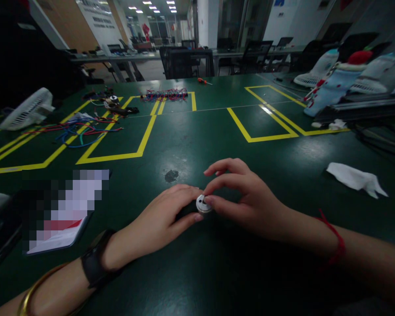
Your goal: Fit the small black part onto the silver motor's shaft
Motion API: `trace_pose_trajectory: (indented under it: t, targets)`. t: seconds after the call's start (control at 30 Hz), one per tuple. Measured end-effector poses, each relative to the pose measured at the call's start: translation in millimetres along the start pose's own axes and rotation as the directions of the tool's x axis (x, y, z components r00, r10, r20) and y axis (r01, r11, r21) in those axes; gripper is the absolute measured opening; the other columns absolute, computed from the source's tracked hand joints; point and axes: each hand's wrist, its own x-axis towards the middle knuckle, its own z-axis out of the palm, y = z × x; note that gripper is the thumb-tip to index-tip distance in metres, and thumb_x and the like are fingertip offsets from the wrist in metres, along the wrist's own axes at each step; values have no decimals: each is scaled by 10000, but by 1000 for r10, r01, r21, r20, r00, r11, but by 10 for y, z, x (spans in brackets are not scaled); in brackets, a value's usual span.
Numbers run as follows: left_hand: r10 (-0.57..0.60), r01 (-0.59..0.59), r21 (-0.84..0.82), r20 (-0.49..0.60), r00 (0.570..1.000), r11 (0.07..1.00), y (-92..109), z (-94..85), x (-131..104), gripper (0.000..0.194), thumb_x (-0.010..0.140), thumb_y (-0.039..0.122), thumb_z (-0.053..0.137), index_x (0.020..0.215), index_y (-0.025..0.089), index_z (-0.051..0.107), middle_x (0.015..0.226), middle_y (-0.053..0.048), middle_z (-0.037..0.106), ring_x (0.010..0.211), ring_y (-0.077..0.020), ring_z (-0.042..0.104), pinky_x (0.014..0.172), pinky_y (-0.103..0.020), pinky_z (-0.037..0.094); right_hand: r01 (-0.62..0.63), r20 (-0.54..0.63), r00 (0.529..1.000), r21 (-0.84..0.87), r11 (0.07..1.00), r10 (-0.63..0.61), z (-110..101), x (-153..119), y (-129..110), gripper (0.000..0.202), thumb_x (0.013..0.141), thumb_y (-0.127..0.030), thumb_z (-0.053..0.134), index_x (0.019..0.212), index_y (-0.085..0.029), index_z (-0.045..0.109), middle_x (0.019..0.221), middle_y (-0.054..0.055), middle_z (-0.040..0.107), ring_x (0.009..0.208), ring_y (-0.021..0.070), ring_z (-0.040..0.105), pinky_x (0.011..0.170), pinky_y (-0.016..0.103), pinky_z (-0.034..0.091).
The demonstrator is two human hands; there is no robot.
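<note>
A small round silvery metal part (203,205) with dark holes in its top rests low over the green table, between my two hands. The thumb and fingers of my left hand (171,210) close around its left side. From the right, the thumb and index finger of my right hand (242,193) pinch together at its upper face, while another finger is raised. Whatever lies between those right fingertips is too small or too hidden to make out.
A phone-like device (57,239), partly pixelated, lies at left. White tissue (357,179) is at right. Tangled wires (82,127), a wire bundle (166,94), a screwdriver (203,81), a white fan (29,109) and a snowman-shaped figure (337,85) stand or lie farther back. Yellow tape marks the green table (191,145).
</note>
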Motion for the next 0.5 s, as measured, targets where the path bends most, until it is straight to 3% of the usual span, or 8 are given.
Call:
trace_pose_trajectory:
  t: [0.1,0.17,0.27,0.33,0.5]
  targets:
    - [4,-4,-8,12,1000,1000,6,-7,2,296,950,304,578,1241,273,536,1234,-38,607,1121,-232,557,977,-388,447,-31,22,999,87,996,29,-99,11,63,56,865,-234,663,904,-213,697,1084,56,632,1046,207,592,934,381,454]
    - [0,1,-15,27,1000,1000,10,-13,5,290,954,299,576,1240,276,533,1235,-31,605,1125,-226,549,977,-381,440,-49,136,990,82,995,37,-187,7,139,69,871,-251,661,910,-209,699,1070,51,632,1039,199,593,936,370,455]
    - [-10,11,-20,45,999,1000,11,-22,10,295,960,295,571,1251,278,526,1234,-30,599,1130,-225,537,976,-382,435,-60,380,924,19,998,48,-281,-15,290,103,867,-289,669,926,-222,720,1112,53,619,1075,209,566,946,381,452]
    - [-10,11,-20,49,999,1000,10,-28,9,310,965,298,563,1270,282,517,1238,-34,595,1129,-228,535,973,-388,435,-50,478,877,-20,999,53,-297,-29,385,117,870,-308,665,936,-241,734,1146,54,608,1104,223,539,959,405,443]
    - [-12,13,-21,55,998,1000,8,-36,2,322,966,298,562,1283,286,511,1233,-30,592,1122,-222,537,965,-382,437,-22,530,847,-27,999,34,-283,-33,482,123,883,-310,651,931,-253,748,1175,54,585,1136,228,502,994,433,414]
